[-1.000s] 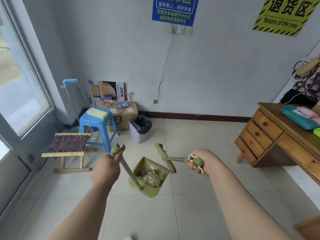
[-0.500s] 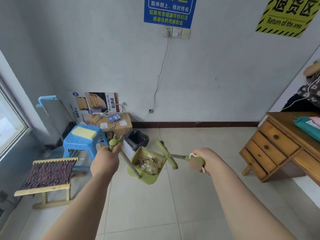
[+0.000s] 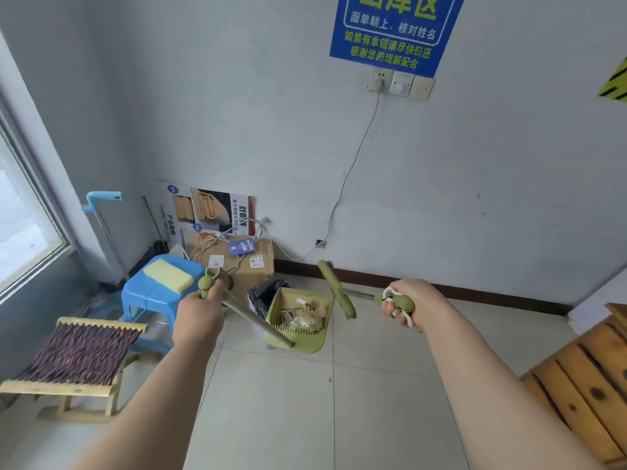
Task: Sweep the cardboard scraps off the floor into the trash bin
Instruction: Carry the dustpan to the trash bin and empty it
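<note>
Standing against the wall, the black-lined trash bin (image 3: 264, 295) is half hidden by the green dustpan (image 3: 312, 339) held just in front of it. The left hand (image 3: 200, 317) grips the dustpan's long handle. Right of the bin, the right hand (image 3: 407, 305) wraps round the small broom (image 3: 337, 290). Cardboard scraps (image 3: 302, 317) lie inside the dustpan.

Bright even daylight from window (image 3: 23, 205) at left, soft shadows, wide-angle edge bending, slight overall blur.
</note>
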{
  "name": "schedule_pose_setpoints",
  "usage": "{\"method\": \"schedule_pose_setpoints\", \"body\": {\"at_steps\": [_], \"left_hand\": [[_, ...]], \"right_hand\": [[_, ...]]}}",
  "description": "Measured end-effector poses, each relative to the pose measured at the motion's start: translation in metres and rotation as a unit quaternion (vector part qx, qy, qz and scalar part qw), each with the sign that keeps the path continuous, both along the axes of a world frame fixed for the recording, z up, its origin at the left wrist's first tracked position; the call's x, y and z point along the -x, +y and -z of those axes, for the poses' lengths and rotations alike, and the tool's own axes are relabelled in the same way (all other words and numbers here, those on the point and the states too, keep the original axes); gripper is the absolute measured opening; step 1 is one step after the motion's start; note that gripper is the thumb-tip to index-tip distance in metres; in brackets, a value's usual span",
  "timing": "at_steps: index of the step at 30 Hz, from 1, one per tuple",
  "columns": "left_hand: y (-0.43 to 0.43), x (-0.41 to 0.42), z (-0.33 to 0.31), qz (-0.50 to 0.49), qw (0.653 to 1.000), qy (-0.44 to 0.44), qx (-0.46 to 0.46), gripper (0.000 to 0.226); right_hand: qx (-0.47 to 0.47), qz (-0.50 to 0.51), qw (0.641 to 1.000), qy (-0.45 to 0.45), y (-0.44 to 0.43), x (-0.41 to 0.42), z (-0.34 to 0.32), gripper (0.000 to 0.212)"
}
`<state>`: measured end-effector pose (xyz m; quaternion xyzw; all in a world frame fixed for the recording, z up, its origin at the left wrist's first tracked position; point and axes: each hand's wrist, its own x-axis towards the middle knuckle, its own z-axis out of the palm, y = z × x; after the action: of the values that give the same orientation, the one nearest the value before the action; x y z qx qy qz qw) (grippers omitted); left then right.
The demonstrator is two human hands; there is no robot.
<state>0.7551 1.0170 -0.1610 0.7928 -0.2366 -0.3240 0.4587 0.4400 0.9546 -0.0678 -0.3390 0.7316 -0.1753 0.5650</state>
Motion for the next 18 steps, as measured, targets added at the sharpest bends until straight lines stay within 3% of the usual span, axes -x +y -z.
{"method": "schedule_pose_setpoints", "body": {"at_steps": [7,12,18], "left_hand": [[-0.046,0.004,0.024,-0.125,0.976,0.176,0.016,0.029],[-0.074,0.003,0.039,-0.169,0.962,0.213,-0.028,0.02],[-0.1,-0.008,0.033,-0.245,0.914,0.321,-0.042,0.038]], "right_hand": [[0.027,0.006,1.0,0.001,-0.077,-0.002,0.005,0.028],[0.048,0.006,0.998,0.025,-0.112,-0.012,0.015,0.025],[0.077,0.045,0.996,0.017,-0.141,-0.021,0.019,0.022]]}}
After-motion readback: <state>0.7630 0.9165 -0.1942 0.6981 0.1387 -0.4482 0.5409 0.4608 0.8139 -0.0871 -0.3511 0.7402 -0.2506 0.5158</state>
